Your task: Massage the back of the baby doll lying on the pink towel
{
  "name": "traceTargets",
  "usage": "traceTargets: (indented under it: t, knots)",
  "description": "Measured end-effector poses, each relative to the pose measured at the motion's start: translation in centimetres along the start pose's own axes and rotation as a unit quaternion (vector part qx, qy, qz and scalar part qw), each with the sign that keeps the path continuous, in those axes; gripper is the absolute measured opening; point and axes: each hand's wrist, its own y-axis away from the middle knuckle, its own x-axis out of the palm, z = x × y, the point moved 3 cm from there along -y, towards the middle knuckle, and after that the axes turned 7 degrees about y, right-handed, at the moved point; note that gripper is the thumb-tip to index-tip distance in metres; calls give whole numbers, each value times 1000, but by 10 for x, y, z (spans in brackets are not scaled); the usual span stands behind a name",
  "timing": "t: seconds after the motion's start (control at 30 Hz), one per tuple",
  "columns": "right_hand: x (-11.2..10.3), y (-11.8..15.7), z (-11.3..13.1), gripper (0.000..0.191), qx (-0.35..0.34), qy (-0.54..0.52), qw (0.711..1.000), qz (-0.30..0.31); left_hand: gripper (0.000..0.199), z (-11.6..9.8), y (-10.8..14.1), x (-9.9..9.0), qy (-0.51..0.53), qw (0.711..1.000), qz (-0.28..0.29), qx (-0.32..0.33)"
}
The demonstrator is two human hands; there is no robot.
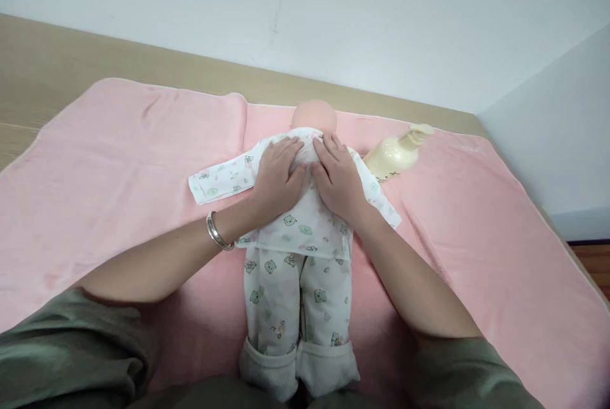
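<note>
A baby doll (314,115) lies stretched out before me with its smooth, bald head at the far end; no face shows. It wears a white shirt (305,231) and matching trousers (274,295) printed with small animals, the trouser legs cuffed at the bottom. My left hand (280,177) rests flat on the left side of the upper shirt, a silver bangle on that wrist. Beside it, my right hand (339,179) lies flat on the right side, fingers pointing toward the head. The thumbs almost meet in the middle. Both hands are open and hold nothing.
A cream pump bottle (398,152) lies tilted on its side by the doll's right-hand sleeve. Under everything spreads a pink blanket (166,136) with some folds. It covers a wooden surface (157,60) that meets a white wall (357,21) at the back.
</note>
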Motion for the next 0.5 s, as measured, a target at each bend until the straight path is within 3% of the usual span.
traceTargets:
  t: [0.17, 0.3, 0.4, 0.5]
  knots:
    - [2, 30, 36, 63, 12, 89, 996, -10, 39, 11, 6, -1, 38, 998, -40, -10]
    - [3, 45, 58, 60, -55, 118, 991, 4, 42, 11, 7, -3, 58, 998, -37, 9]
    - [-1, 30, 44, 58, -107, 94, 989, 38, 45, 11, 6, -5, 67, 997, -39, 18]
    - [-5, 8, 18, 53, -89, 53, 992, 74, 46, 11, 4, -4, 59, 997, -33, 21]
